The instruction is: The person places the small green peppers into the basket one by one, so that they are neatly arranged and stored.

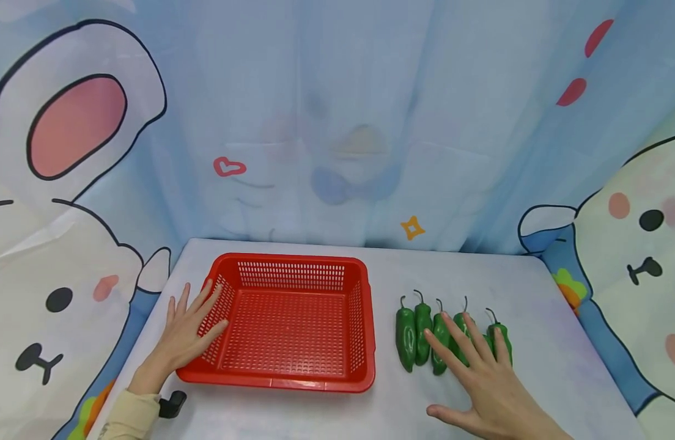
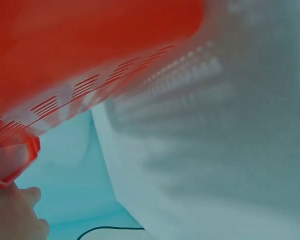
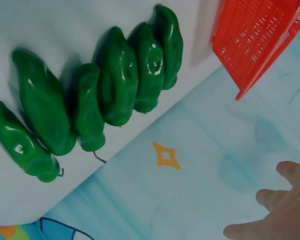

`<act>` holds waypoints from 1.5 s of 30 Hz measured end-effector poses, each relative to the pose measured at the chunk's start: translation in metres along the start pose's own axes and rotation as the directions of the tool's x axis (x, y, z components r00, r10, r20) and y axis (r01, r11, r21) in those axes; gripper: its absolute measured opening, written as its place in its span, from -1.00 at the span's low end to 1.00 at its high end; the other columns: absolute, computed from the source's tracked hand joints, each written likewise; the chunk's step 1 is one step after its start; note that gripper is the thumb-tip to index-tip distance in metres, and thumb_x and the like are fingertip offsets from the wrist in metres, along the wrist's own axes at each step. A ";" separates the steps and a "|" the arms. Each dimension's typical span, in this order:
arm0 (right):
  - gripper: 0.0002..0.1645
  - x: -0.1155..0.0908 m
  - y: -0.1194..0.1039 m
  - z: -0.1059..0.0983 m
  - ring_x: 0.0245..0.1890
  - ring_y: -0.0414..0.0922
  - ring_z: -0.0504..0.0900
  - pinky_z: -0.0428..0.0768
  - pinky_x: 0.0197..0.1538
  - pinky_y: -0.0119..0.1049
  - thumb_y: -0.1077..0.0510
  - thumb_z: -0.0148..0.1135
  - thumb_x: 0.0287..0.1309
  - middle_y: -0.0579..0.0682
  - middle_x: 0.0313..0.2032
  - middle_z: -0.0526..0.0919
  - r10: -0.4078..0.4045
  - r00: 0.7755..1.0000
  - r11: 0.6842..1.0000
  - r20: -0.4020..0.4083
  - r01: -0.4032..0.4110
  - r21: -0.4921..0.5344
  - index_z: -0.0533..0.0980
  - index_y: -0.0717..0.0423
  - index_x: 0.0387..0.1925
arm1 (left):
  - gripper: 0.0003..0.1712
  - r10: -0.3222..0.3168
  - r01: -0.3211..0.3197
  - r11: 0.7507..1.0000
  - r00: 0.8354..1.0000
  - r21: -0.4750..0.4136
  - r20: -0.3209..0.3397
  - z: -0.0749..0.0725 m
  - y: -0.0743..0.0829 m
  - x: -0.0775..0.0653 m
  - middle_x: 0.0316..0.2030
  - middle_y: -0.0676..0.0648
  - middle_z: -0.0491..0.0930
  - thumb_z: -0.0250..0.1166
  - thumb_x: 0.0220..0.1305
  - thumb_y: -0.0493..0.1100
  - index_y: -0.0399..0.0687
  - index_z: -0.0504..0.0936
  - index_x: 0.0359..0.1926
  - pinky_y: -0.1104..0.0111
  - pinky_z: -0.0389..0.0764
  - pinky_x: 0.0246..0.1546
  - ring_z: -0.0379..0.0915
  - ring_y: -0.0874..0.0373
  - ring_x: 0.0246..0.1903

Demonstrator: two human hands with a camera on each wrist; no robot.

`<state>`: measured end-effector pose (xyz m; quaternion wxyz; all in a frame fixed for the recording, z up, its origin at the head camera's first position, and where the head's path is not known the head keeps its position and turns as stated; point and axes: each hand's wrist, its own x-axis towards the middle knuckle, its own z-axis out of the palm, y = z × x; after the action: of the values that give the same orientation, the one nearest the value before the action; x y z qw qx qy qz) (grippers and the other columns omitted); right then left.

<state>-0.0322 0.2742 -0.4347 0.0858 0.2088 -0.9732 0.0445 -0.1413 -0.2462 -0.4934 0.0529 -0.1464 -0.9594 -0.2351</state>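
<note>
My left hand (image 1: 186,330) lies over the left rim of a red plastic basket (image 1: 293,385), fingers spread and thumb reaching over its inside. No contents show in the basket. To its right, several green peppers (image 1: 406,336) lie side by side in a row, stems pointing away from me. Above the right part of that row hovers my right hand (image 1: 480,385), its fingers spread, holding nothing and partly hiding some peppers. From the right wrist, the peppers (image 3: 117,75) show whole on the white surface, with the fingers off to the lower right.
A white table (image 1: 387,409) carries everything. Behind it hangs a light blue curtain (image 1: 337,122) with cartoon prints, which also runs along both sides. A small black piece (image 1: 173,404) sticks out beside the left cuff (image 1: 132,412).
</note>
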 end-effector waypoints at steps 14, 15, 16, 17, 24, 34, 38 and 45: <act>0.26 -0.009 0.035 0.009 0.52 0.19 -0.34 -0.29 0.18 0.57 -0.37 0.40 -0.07 0.07 0.56 -0.16 0.101 0.995 0.976 0.012 -0.101 0.193 -0.04 -0.27 0.57 | -0.09 -0.003 0.003 0.999 1.000 -0.048 0.020 -0.002 -0.001 0.004 0.51 -0.26 0.00 0.25 0.22 0.04 -0.21 0.14 0.50 -0.31 -0.07 0.29 -0.22 -0.40 0.44; 0.26 -0.009 0.037 0.010 0.52 0.22 -0.32 -0.27 0.17 0.58 -0.36 0.40 -0.07 0.06 0.56 -0.16 0.112 0.994 0.974 0.016 -0.113 0.196 -0.05 -0.28 0.57 | -0.08 -0.005 0.006 0.999 1.000 -0.049 0.022 -0.002 -0.001 0.004 0.51 -0.26 0.00 0.24 0.22 0.04 -0.22 0.13 0.50 -0.30 -0.06 0.29 -0.22 -0.40 0.45; 0.26 -0.010 0.040 0.011 0.51 0.24 -0.31 -0.25 0.16 0.59 -0.35 0.40 -0.06 0.06 0.56 -0.17 0.121 0.992 0.972 0.021 -0.122 0.199 -0.05 -0.27 0.57 | -0.06 -0.006 0.007 0.999 1.000 -0.050 0.022 -0.001 -0.002 0.003 0.51 -0.27 0.00 0.25 0.22 0.04 -0.23 0.11 0.51 -0.30 -0.06 0.29 -0.22 -0.39 0.45; 0.25 -0.011 0.042 0.012 0.51 0.26 -0.30 -0.24 0.15 0.60 -0.34 0.40 -0.05 0.05 0.56 -0.18 0.128 0.991 0.970 0.025 -0.131 0.204 -0.06 -0.26 0.57 | -0.05 -0.007 0.008 0.999 1.000 -0.051 0.023 -0.001 -0.002 0.003 0.51 -0.27 -0.02 0.25 0.23 0.04 -0.23 0.09 0.51 -0.30 -0.06 0.29 -0.22 -0.39 0.45; 0.21 -0.015 0.058 0.017 0.48 0.35 -0.25 -0.23 0.15 0.60 -0.26 0.38 0.03 0.01 0.57 -0.27 0.180 0.982 0.948 0.057 -0.189 0.255 -0.09 -0.24 0.58 | -0.02 -0.016 0.016 0.999 1.000 -0.048 0.014 -0.003 -0.002 0.000 0.52 -0.28 -0.05 0.25 0.22 0.04 -0.30 0.04 0.51 -0.36 0.02 0.23 -0.19 -0.39 0.44; 0.17 -0.022 0.074 0.026 0.40 0.51 -0.12 0.02 0.04 0.60 -0.19 0.32 0.14 0.29 0.52 -0.14 0.259 0.957 0.907 0.131 -0.287 0.307 -0.16 -0.24 0.58 | 0.00 -0.029 0.030 0.998 0.999 -0.046 0.032 -0.007 0.000 0.001 0.53 -0.26 -0.09 0.25 0.18 0.00 -0.30 0.01 0.52 -0.36 0.13 0.19 -0.14 -0.38 0.43; 0.13 -0.024 0.080 0.027 0.40 0.52 -0.16 0.07 0.00 0.60 -0.18 0.25 0.23 0.31 0.52 -0.23 0.299 0.937 0.873 0.183 -0.346 0.344 -0.21 -0.15 0.59 | 0.04 -0.024 0.027 0.998 0.999 -0.064 0.048 -0.008 -0.003 0.001 0.53 -0.22 -0.07 0.26 0.05 -0.17 -0.28 0.01 0.52 -0.31 0.29 0.12 -0.01 -0.34 0.40; 0.08 -0.023 0.089 0.028 0.34 0.56 -0.03 0.15 0.01 0.58 -0.22 0.09 0.34 0.46 0.47 -0.22 0.381 0.883 0.798 0.274 -0.464 0.385 -0.24 0.17 0.56 | 0.11 0.016 -0.006 0.978 0.999 -0.210 0.045 -0.006 -0.007 0.000 0.54 -0.23 -0.15 0.24 -0.12 -0.42 -0.27 -0.01 0.53 -0.18 0.52 -0.04 0.05 -0.37 0.37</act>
<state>-0.0525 0.3611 -0.4715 -0.0652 0.0027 -0.9629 0.2620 -0.1427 -0.2550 -0.4914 0.0161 -0.1619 -0.9294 -0.3312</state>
